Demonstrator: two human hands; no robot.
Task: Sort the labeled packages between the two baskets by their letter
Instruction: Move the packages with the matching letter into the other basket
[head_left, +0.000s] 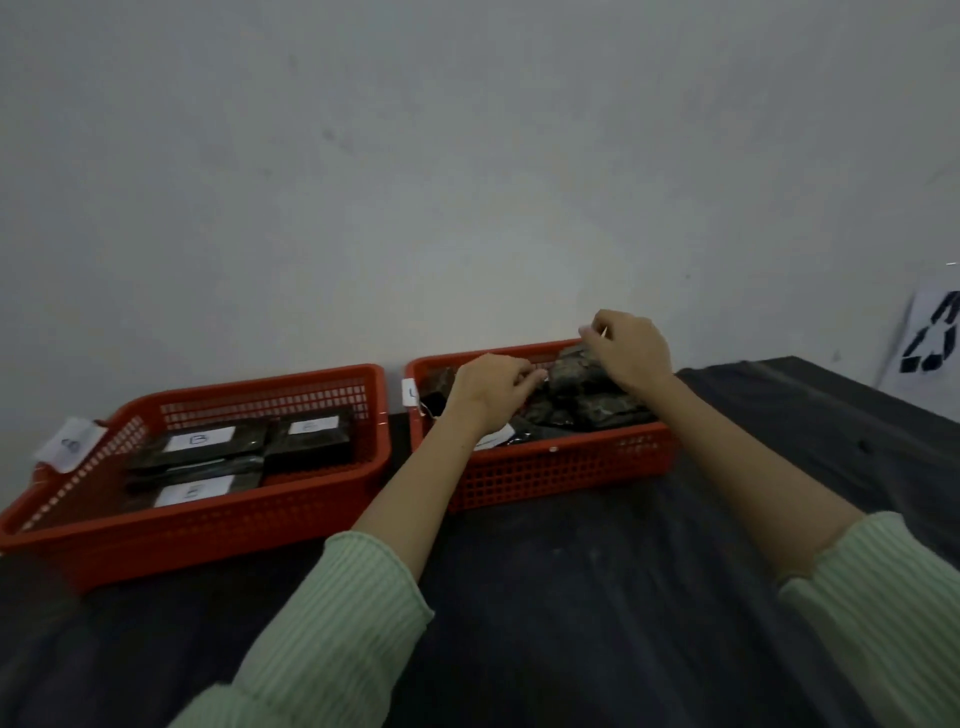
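Both hands work inside the right basket (561, 467) at the worktop's (571, 597) far edge; the left hand (491, 387) curls over the heaped dark packages (576, 389), the right hand (631, 351) pinches something small at the pile's far side, what exactly I cannot tell; the left basket (208, 525) holds flat labelled packages (200, 441) well apart to the left, nearer the left hand; letters too blurred to read.
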